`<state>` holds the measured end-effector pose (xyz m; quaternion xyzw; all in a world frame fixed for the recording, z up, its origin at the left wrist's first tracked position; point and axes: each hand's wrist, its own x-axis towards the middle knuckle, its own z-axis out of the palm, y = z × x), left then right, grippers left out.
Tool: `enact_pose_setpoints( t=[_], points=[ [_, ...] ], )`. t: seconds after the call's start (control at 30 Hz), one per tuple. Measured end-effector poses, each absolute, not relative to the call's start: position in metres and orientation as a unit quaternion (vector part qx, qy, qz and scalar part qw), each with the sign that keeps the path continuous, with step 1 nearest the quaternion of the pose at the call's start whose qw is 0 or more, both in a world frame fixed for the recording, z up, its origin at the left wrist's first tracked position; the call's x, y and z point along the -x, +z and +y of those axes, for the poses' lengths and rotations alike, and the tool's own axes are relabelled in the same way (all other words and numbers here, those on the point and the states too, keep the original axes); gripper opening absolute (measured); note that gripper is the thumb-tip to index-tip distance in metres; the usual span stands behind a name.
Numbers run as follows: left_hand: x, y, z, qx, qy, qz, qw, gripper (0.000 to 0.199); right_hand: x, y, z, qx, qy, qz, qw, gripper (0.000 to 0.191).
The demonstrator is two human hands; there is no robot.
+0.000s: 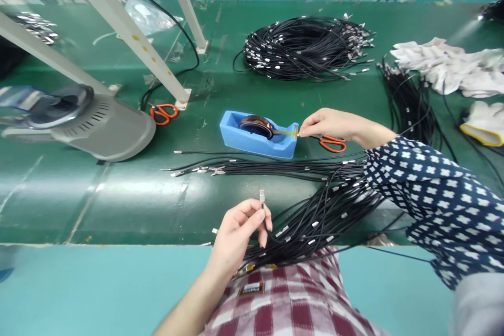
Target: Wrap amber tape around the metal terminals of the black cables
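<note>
Between the thumb and fingers of my left hand (pixel 244 223) is a black cable with a silver USB plug (pixel 262 196) pointing up. My right hand (pixel 321 122) pinches the free end of the amber tape (pixel 284 132) at the front of a blue tape dispenser (pixel 255 142). A dark tape roll (pixel 256 126) sits in the dispenser. Loose black cables (pixel 271 167) with silver ends lie just in front of it. More black cables (pixel 315 220) hang over the table edge onto my lap. Orange-handled scissors (pixel 333 144) lie beneath my right wrist, partly hidden.
A large coil of black cables (pixel 303 47) lies at the back, with another cable bundle (pixel 409 100) and white gloves (pixel 452 63) on the right. At left stand a grey machine (pixel 114 126), white metal posts (pixel 157 71) and a second pair of orange scissors (pixel 164 113).
</note>
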<state>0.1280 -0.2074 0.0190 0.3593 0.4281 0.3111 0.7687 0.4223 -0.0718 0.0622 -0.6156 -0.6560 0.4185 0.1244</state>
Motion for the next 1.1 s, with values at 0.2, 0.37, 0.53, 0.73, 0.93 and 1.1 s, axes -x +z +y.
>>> enact_pose_setpoints(
  t=[0.2, 0.37, 0.53, 0.73, 0.93, 1.1],
  points=[
    [-0.127, 0.018, -0.207, -0.366, 0.305, 0.426, 0.769, 0.027, -0.419, 0.062, -0.075, 0.636, 0.43, -0.629, 0.12, 0.017],
    [-0.127, 0.016, -0.208, -0.375, 0.311, 0.42, 0.766, 0.024, -0.408, 0.06, -0.081, 0.663, 0.443, -0.583, 0.157, 0.012],
    [-0.126, 0.015, -0.206, -0.386, 0.32, 0.422, 0.755, 0.021, -0.4, 0.054, -0.088, 0.701, 0.411, -0.555, 0.179, 0.014],
    [-0.123, 0.019, -0.205, -0.388, 0.333, 0.435, 0.741, 0.019, -0.393, 0.035, -0.118, 0.695, 0.431, -0.545, 0.183, 0.015],
    [-0.131, 0.022, -0.194, -0.418, 0.345, 0.433, 0.721, 0.017, -0.364, 0.051, -0.164, 0.532, 0.62, -0.535, 0.217, 0.036],
    [-0.133, 0.027, -0.189, -0.447, 0.325, 0.457, 0.697, 0.021, -0.341, 0.053, -0.177, 0.487, 0.625, -0.583, 0.18, 0.034]
  ],
)
